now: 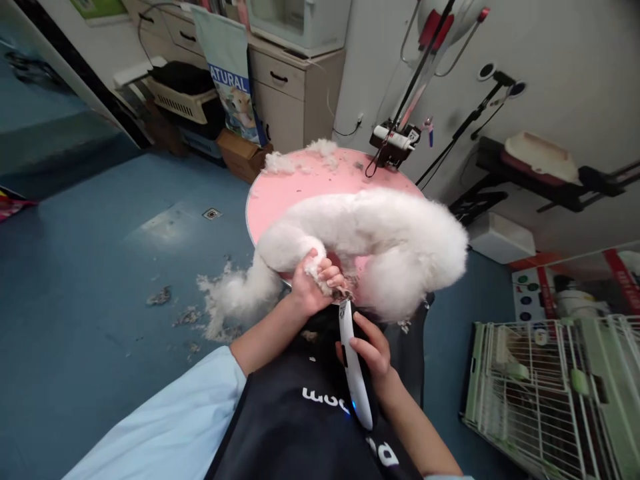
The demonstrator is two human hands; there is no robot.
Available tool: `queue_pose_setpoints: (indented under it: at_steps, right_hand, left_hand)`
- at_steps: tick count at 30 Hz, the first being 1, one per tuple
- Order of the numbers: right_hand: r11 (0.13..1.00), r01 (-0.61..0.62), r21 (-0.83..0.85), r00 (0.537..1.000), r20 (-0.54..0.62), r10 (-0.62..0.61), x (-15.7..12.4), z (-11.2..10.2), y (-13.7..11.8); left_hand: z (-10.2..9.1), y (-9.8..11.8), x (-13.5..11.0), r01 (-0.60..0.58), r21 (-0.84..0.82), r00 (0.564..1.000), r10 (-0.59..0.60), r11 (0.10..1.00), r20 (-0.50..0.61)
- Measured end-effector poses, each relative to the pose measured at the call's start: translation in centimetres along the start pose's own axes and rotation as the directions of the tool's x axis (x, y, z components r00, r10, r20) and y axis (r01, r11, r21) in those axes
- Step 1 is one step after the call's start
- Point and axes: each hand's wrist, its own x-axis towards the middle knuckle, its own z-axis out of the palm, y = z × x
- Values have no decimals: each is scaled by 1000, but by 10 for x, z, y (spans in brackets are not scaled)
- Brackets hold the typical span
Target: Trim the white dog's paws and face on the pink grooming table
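One white dog (345,217) on pink tabletop (270,203).
Left hand (311,287) clasps its leg (316,271); right hand (373,350) grips white clippers (354,373), tip just beside the paw (343,293).

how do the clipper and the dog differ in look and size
The clipper is smooth and slim; the dog is furry and far bulkier. The clipper is in the right hand; the dog is on the pink table, one leg gripped by the left hand. Both are mostly white.
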Motion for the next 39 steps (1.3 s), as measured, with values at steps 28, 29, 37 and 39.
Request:
queue_pose_setpoints:
  at_steps: [28,29,37,39]
  right_hand:
    - [532,-532,659,830,281,482,36,-8,16]
    - [534,-523,664,834,268,483,35,-8,16]
    - [675,-485,557,875,303,378,34,-18,-2]
    - [572,-554,605,831,361,422,25,-15,-1]
  left_hand:
    - [-5,3,-6,147,-74,989,-148,986,-20]
    - [-4,2,-7,149,-83,988,-151,985,-29]
    - [-12,5,-5,164,-87,986,-167,983,-28]
    - [-21,8,0,151,-33,988,-152,988,-35]
